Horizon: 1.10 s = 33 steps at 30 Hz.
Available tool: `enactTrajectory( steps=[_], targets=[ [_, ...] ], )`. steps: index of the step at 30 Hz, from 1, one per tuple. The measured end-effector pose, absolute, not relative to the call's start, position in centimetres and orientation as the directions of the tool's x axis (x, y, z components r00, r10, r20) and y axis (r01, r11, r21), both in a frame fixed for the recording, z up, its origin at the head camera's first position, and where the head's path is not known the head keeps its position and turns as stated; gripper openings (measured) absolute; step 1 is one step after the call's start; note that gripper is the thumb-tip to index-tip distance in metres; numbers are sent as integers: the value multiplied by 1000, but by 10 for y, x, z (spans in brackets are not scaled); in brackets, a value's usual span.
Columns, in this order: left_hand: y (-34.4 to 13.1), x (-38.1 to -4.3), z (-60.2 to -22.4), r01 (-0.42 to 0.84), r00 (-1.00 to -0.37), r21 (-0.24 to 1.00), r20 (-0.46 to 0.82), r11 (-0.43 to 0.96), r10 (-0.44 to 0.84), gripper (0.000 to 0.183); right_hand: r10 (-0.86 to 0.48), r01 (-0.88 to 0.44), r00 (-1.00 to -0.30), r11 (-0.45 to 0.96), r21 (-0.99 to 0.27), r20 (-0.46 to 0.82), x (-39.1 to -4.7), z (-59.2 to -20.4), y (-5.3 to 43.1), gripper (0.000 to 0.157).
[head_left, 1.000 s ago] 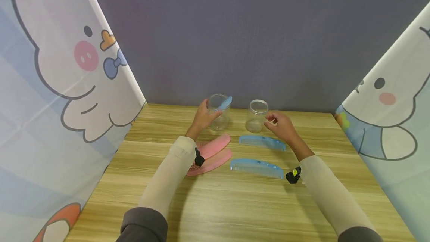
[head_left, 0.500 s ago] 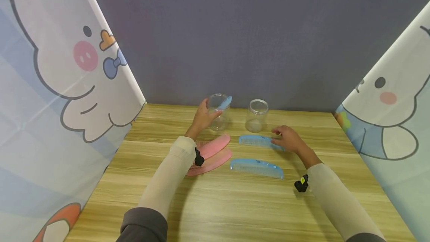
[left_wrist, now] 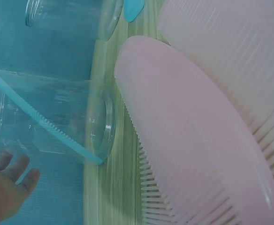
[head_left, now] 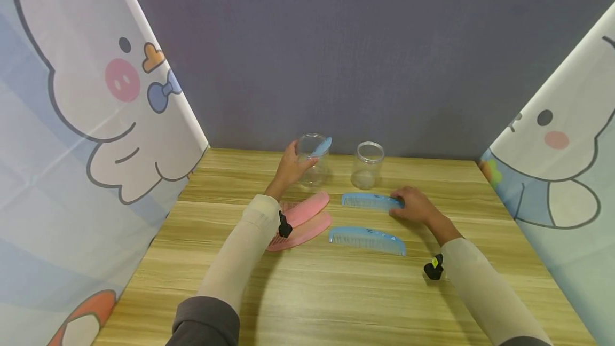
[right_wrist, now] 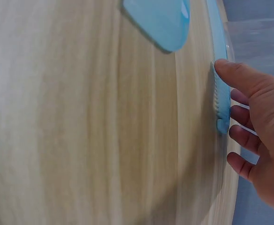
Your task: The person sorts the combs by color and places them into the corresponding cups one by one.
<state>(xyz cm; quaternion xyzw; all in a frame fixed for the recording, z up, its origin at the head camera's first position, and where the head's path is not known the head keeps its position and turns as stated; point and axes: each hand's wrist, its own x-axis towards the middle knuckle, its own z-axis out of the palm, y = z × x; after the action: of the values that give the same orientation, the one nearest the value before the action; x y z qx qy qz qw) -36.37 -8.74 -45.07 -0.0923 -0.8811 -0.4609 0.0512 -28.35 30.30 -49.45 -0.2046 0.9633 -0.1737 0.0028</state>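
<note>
My left hand is at the left clear jar, thumb across its front and fingers around its left side. Inside that jar a blue comb leans diagonally, its end above the rim. At the right end of the upper blue comb, which lies flat on the table, my right hand has thumb and fingers on either side. The right wrist view shows the thumb against this comb's toothed side, with fingertips partly hidden behind it. A second blue comb lies nearer, teeth toward me.
Two pink combs lie overlapping beside my left wrist, partly covered by it. Another clear jar stands upright right of the held one. A grey wall rises behind the wooden table, with cartoon-printed panels at both sides.
My right hand has moved from beside the right jar down toward me and onto the right end of the upper blue comb. My left hand and the jar have stayed put.
</note>
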Motion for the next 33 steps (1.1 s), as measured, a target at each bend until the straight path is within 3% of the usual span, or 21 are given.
enactTrajectory(
  steps=[11,33],
  targets=[
    [-88,-365,-452,227,-974,791,190,568,124,100,-387,-378,-921,857,-350,46,-284,-502,309,57],
    [-88,-366,-454,224,-975,812,188,539,121,102,-309,-369,-928,836,-407,207,-284,-516,315,50]
  ],
)
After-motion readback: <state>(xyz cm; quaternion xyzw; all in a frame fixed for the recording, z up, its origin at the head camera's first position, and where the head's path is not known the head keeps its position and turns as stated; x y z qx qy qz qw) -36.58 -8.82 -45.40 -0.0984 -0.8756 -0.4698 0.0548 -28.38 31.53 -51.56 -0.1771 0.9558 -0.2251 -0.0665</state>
